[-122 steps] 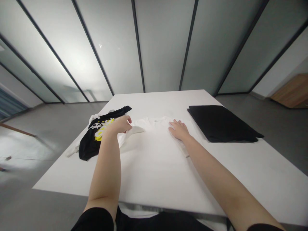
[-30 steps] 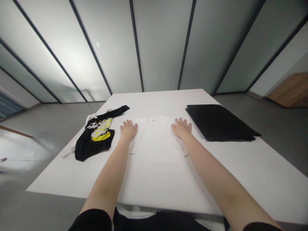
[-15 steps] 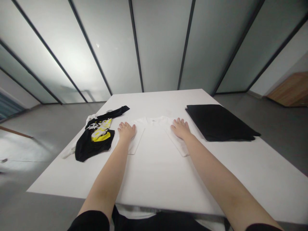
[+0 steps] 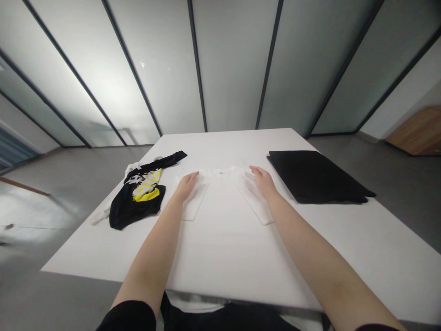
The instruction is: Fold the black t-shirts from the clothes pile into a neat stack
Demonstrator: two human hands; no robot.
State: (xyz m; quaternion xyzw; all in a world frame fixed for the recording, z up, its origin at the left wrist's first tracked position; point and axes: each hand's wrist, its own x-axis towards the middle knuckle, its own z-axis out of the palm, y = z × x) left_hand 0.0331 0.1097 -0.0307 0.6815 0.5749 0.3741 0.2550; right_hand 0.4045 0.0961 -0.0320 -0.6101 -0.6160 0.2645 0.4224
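A white T-shirt (image 4: 222,220) lies spread flat in front of me, collar at the far side and sleeves folded out along its sides. At its left shoulder my left hand (image 4: 187,185) is turned on edge, palm inward, fingers stretched out. My right hand (image 4: 264,183) mirrors it at the right shoulder, fingertips pointing to the collar. Neither hand shows a grip on the cloth; whether the fingertips touch it I cannot tell.
The shirt is on a white table (image 4: 223,147). Left of it lies a crumpled black garment (image 4: 124,207) with a yellow and white print, over some white cloth (image 4: 100,216). To the right is a flat black folded cloth or board (image 4: 313,177). Frosted glass panels (image 4: 230,64) stand behind.
Both hands have turned from palm-down flat on the sleeves to edge-on with palms facing inward. The left moved slightly right toward the shirt's shoulder. The garments stay put.
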